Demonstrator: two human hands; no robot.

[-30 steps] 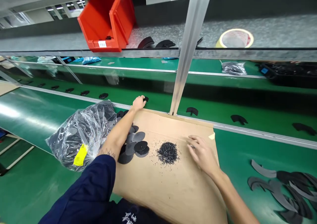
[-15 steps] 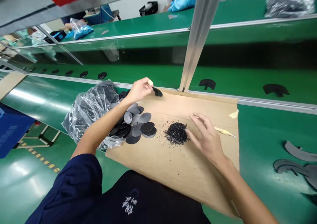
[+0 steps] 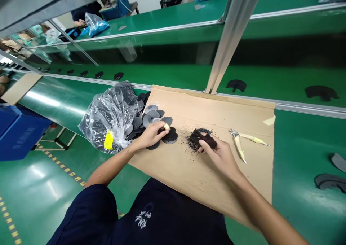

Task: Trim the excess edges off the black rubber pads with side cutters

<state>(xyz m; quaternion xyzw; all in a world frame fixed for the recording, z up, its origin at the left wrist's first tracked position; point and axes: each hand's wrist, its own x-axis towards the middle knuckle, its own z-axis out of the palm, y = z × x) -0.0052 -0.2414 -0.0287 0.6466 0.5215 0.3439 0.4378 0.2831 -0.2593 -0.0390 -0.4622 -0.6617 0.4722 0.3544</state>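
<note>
My right hand (image 3: 223, 154) is closed around a dark, blurred plastic part (image 3: 205, 140) just above a heap of small black plastic bits (image 3: 192, 144). At the edge of a pile of grey and black oval discs (image 3: 151, 111), my left hand (image 3: 152, 134) has its fingers pinched at a black oval disc (image 3: 171, 134); its fingertips partly hide the contact. One left fingertip carries a pale yellow covering. To the right of my right hand lie nippers (image 3: 237, 136) with yellow-wrapped handles, spread apart on the cardboard sheet (image 3: 173, 165).
A clear plastic bag (image 3: 108, 111) of discs stands at the left. Black fan-shaped parts (image 3: 236, 85) sit along the green strip behind a metal post (image 3: 229, 39). Grey curved pieces (image 3: 329, 182) lie at right. A blue bin (image 3: 24, 133) is at far left.
My left hand has come from the far edge of the cardboard down to the discs. My right hand, open before, now holds the dark part. The nippers show fully, and the view has shifted.
</note>
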